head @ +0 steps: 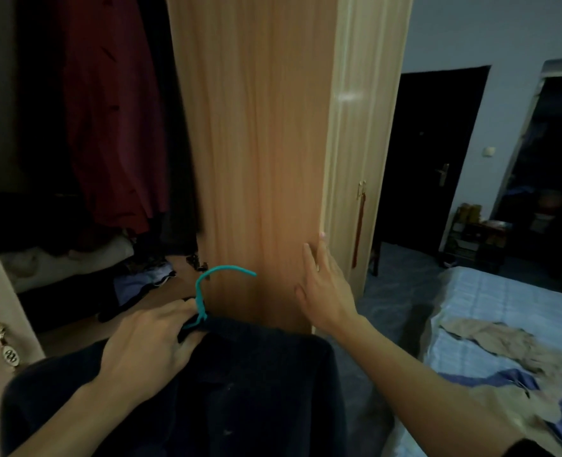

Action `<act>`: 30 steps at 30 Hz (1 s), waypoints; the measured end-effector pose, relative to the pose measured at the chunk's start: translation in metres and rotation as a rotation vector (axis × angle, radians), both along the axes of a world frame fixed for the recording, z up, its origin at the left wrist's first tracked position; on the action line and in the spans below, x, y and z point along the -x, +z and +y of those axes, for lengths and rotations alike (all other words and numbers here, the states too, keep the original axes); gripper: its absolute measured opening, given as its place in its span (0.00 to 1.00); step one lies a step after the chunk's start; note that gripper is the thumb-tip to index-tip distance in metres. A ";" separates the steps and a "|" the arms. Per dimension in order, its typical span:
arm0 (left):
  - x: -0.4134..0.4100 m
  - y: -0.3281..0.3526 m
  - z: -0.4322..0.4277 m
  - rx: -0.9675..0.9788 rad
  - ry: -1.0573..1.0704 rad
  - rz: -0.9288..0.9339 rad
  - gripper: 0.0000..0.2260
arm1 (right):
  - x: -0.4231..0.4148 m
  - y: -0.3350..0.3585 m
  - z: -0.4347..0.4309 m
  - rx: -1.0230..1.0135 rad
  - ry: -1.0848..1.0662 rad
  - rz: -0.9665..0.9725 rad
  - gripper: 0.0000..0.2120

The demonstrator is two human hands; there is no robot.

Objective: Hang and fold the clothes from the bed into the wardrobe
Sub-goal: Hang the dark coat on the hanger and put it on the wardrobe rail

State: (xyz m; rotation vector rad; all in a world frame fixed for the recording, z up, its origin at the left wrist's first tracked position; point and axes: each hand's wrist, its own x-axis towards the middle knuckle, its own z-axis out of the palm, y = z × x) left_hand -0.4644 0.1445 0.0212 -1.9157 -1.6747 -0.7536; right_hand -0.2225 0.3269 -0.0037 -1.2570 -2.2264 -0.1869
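Navy sweater (246, 390) hangs on a teal hanger (203, 285), low in the middle of the view and just in front of the open wardrobe. The hanger's hook curves up out of the collar. The left hand (147, 344) grips the hanger at the collar, its fingers curled round the neck of the hook and the knit beneath it. The right hand (322, 291) holds nothing. It lies flat with straight fingers against the wooden wardrobe door (256, 143), near that door's outer edge, and one fingertip reaches the edge itself.

Left of the door the wardrobe interior is dark. A red garment (108, 127) hangs there, and folded clothes (141, 282) lie heaped on the floor of the compartment below it. At the far left a pale door shows a brass handle (4, 344).

Right of the wooden door stands a closed cream door (365, 110) with a red tassel (359, 225) hanging from its handle. Further right lies the bed (503, 291) under a light blue cover — on it a crumpled beige garment (490, 344) and a blue one (503, 384), touching each other.
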 end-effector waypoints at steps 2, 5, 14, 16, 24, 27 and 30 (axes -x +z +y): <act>-0.006 -0.001 0.009 0.026 0.010 -0.004 0.15 | 0.001 -0.002 -0.005 -0.054 0.029 0.034 0.35; -0.013 0.000 0.021 0.061 0.034 -0.023 0.14 | 0.004 0.003 -0.013 -0.135 0.163 0.157 0.30; -0.020 0.011 0.044 0.058 0.107 -0.086 0.17 | 0.033 0.034 -0.028 0.339 0.698 -0.102 0.24; -0.021 0.012 0.045 0.064 0.122 -0.113 0.16 | 0.041 0.036 -0.030 0.248 0.663 -0.125 0.17; -0.029 0.016 0.036 0.095 0.173 -0.182 0.14 | 0.060 0.040 -0.023 0.072 0.792 -0.100 0.15; -0.027 0.018 0.032 0.118 0.202 -0.217 0.17 | 0.066 0.042 -0.020 0.099 0.845 -0.043 0.15; -0.024 0.021 0.026 0.150 0.251 -0.214 0.20 | 0.071 0.042 -0.022 0.114 0.882 0.028 0.13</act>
